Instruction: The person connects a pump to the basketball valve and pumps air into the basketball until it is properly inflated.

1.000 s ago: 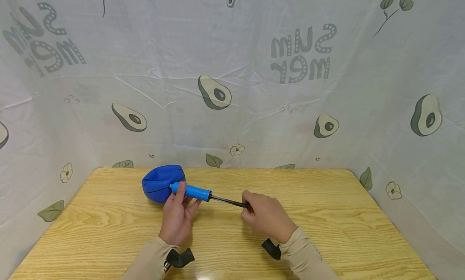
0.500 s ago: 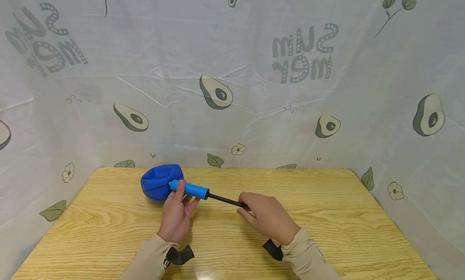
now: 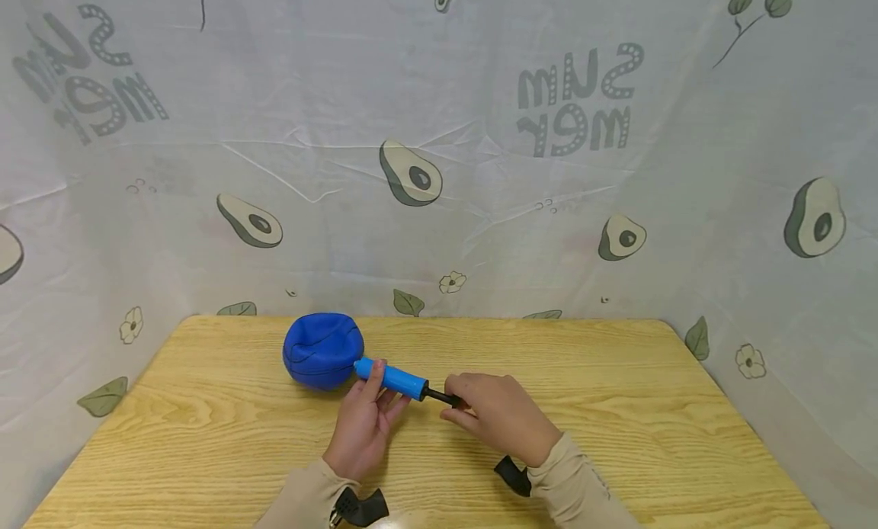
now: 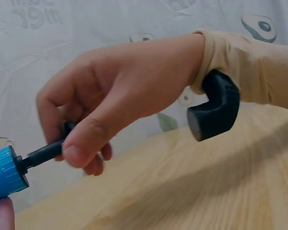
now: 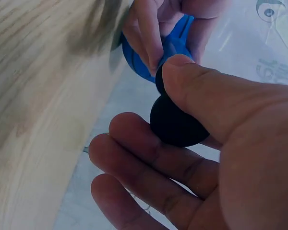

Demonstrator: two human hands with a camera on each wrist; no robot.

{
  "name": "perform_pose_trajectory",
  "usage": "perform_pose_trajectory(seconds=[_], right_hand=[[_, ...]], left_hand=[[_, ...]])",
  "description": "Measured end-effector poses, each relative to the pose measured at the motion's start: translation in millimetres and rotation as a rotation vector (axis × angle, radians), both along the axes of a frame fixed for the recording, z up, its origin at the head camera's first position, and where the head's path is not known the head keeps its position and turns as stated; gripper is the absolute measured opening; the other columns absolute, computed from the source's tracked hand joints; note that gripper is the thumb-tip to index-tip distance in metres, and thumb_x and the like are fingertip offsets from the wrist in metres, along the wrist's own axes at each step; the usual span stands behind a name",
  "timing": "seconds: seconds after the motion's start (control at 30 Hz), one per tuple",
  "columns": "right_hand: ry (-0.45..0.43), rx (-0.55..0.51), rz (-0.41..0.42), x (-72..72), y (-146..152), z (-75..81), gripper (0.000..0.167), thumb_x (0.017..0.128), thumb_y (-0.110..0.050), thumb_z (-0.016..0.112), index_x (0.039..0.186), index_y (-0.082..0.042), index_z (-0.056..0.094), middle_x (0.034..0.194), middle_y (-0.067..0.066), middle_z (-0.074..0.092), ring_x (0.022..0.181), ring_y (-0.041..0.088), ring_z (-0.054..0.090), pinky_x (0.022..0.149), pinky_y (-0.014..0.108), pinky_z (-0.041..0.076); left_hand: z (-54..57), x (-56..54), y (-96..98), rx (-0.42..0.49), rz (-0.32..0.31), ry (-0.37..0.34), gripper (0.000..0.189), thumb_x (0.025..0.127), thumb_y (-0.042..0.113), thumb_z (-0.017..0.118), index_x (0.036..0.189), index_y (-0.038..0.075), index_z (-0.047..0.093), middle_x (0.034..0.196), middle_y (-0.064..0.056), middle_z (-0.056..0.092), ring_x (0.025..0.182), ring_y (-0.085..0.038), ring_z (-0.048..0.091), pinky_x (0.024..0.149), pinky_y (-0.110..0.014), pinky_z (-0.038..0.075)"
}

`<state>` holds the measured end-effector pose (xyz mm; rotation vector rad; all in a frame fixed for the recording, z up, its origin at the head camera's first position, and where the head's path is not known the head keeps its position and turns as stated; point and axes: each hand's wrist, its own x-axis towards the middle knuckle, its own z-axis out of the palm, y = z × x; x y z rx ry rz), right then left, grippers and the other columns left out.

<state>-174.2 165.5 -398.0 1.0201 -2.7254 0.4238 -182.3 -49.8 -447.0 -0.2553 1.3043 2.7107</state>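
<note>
A blue ball point(image 3: 322, 354) with dark seam lines and a dented top is on the table at the left. The tip of a light-blue hand pump point(image 3: 403, 383) meets its right side. My left hand point(image 3: 363, 430) grips the pump's barrel, thumb on top and fingers beneath. At the other end, my right hand point(image 3: 504, 416) holds the black handle point(image 5: 177, 122) between thumb and fingers. A short stretch of black rod point(image 4: 44, 154) shows between barrel and right hand in the left wrist view. Where the tip enters or touches the ball is too small to tell.
The wooden table point(image 3: 206, 445) ends at a pale cloth backdrop point(image 3: 480, 232) printed with avocados and leaves. Black wrist mounts point(image 3: 363, 508) stick out from both sleeves near the table.
The rod has slid into the barrel, so less of it shows. Ball, pump barrel and left hand have shifted right. The ball has turned and looks rounder; the right hand has barely moved.
</note>
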Motion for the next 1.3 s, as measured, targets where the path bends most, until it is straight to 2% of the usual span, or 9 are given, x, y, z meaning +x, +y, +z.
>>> perform_pose_trajectory(seconds=[0.17,0.37,0.6,0.8,1.1,1.3], right_hand=[[-0.014,0.009,0.021,0.7,-2.1,-3.3,0.024,0.094,-0.032,0.079,0.089,-0.019,0.059,0.076,-0.012,0.060,0.063,-0.004,0.050,0.053,0.016,0.043],[-0.035,0.003,0.022,1.3,-2.5,-6.2,0.022,0.095,-0.031,0.077,0.091,-0.018,0.060,0.073,-0.013,0.057,0.059,-0.003,0.046,0.052,0.016,0.041],[-0.050,-0.002,0.000,-0.3,-0.3,-8.4,0.024,0.099,-0.029,0.074,0.087,-0.020,0.055,0.067,-0.015,0.047,0.054,-0.002,0.039,0.047,0.017,0.035],[-0.096,-0.005,-0.015,-2.0,2.8,-2.4,0.023,0.100,-0.028,0.071,0.086,-0.021,0.054,0.067,-0.016,0.048,0.053,0.000,0.041,0.048,0.019,0.037],[-0.273,0.044,-0.084,-2.0,9.1,3.9,0.016,0.102,-0.024,0.067,0.090,-0.021,0.058,0.065,-0.012,0.049,0.052,0.004,0.041,0.046,0.023,0.034],[-0.292,0.011,-0.121,0.4,12.9,6.5,0.017,0.102,-0.018,0.065,0.088,-0.020,0.056,0.063,-0.009,0.047,0.051,0.006,0.038,0.047,0.024,0.030]], left_hand=[[-3.2,3.9,8.6,-0.008,-0.042,-0.008,0.059,0.110,0.038,0.051,0.148,-0.002,0.030,0.121,-0.006,0.048,0.109,-0.013,0.060,0.099,-0.033,0.058],[-3.0,2.7,10.8,-0.044,-0.075,0.003,0.056,0.110,0.040,0.051,0.143,-0.002,0.034,0.115,-0.004,0.051,0.105,-0.012,0.058,0.099,-0.033,0.058],[-0.9,-2.3,1.1,-0.039,-0.092,0.016,0.060,0.111,0.039,0.048,0.151,-0.001,0.029,0.118,-0.004,0.047,0.105,-0.012,0.058,0.096,-0.031,0.059],[1.2,-9.0,-8.5,-0.009,-0.055,0.039,0.059,0.111,0.038,0.047,0.154,0.001,0.029,0.114,0.000,0.050,0.105,-0.011,0.059,0.094,-0.030,0.059],[-2.3,-15.0,-21.2,-0.018,-0.035,0.052,0.057,0.112,0.037,0.045,0.154,0.003,0.028,0.109,0.004,0.050,0.104,-0.009,0.059,0.097,-0.031,0.058],[0.4,-20.7,-32.1,-0.030,0.003,0.056,0.051,0.111,0.040,0.045,0.149,0.007,0.034,0.114,0.002,0.049,0.110,-0.010,0.059,0.100,-0.032,0.057]])
